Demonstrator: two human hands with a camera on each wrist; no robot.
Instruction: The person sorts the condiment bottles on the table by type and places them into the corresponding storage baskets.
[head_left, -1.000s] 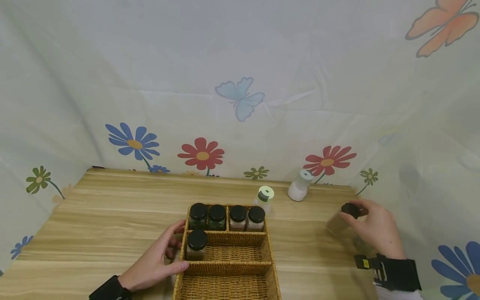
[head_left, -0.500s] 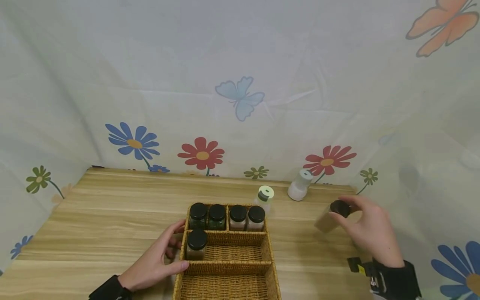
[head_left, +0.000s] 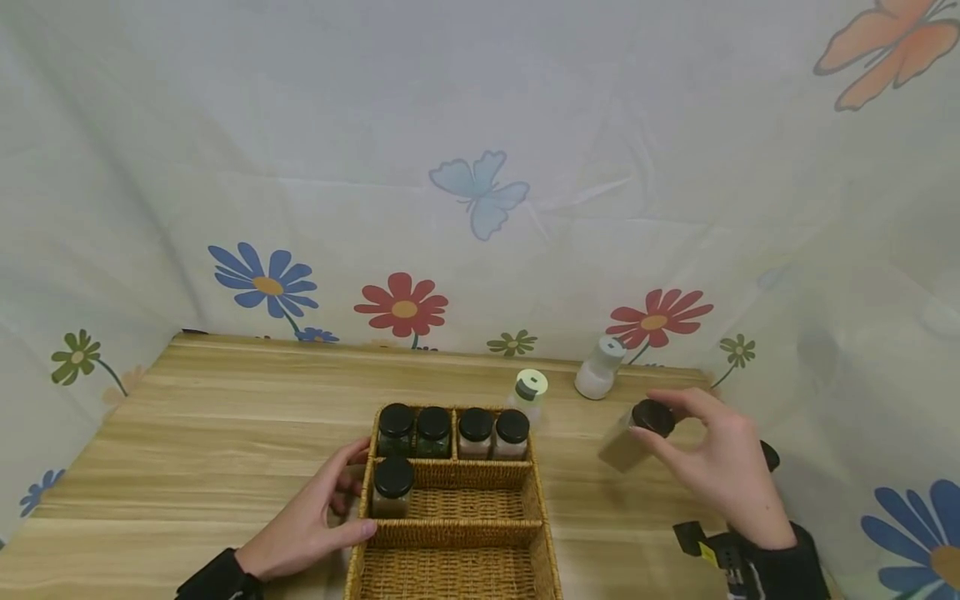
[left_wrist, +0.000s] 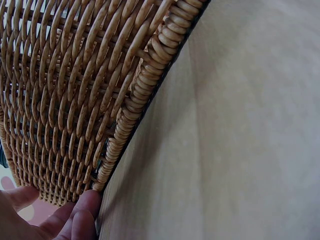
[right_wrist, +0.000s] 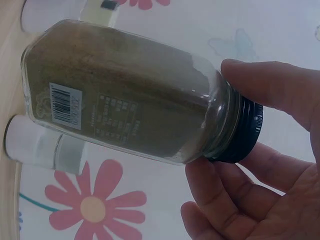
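Note:
In the head view, my right hand (head_left: pixel 723 467) holds a glass spice jar (head_left: pixel 624 446) by its black-lidded top, thumb and fingers round the neck. The right wrist view shows brown-grey powder and a barcode label in the tilted jar (right_wrist: pixel 120 95). My left hand (head_left: pixel 311 521) touches the left side of a divided wicker basket (head_left: pixel 540 500), thumb at the rim. Its fingertips press low on the woven wall (left_wrist: pixel 65 100) in the left wrist view. Inside the basket, several black-lidded jars (head_left: pixel 433 433) fill the back compartments; one more jar (head_left: pixel 393 487) stands in the middle row's left end.
Behind the basket's back right corner stands a bottle with a pale green cap (head_left: pixel 531 387). A white-capped shaker (head_left: pixel 600 367) is near the table's back edge. Another black lid (head_left: pixel 770 456) shows partly behind my right wrist. Printed cloth (head_left: pixel 480 275) encloses the wooden table (head_left: pixel 247 417).
My right hand has carried the spice jar left, toward the basket. My left hand and the basket have stayed put. A black lid now shows behind the right wrist.

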